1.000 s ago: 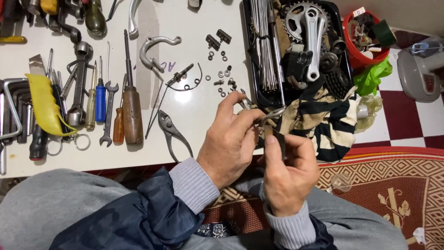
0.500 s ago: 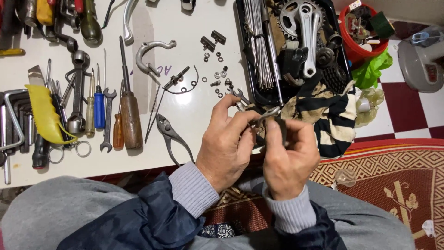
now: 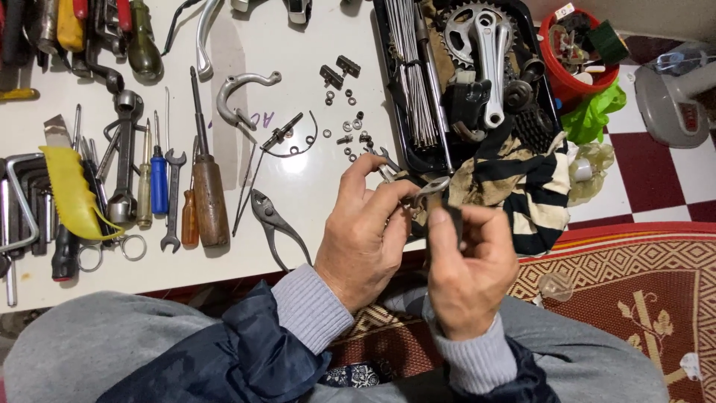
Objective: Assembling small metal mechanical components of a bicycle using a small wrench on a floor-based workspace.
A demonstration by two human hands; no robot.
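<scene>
Centrally, a small metal part [image 3: 426, 188] is pinched between the fingers of the left hand [image 3: 365, 231] and the right hand [image 3: 466, 261], just over the white table's [image 3: 313, 179] near edge, beside a striped rag [image 3: 522, 194].

Hands [image 3: 418, 246] around small metal part [image 3: 431, 188]

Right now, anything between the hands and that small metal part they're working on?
Nothing visible. The left hand and right hand both already pinch the small metal part at the edge of the white table; the striped rag lies beside it.
</scene>
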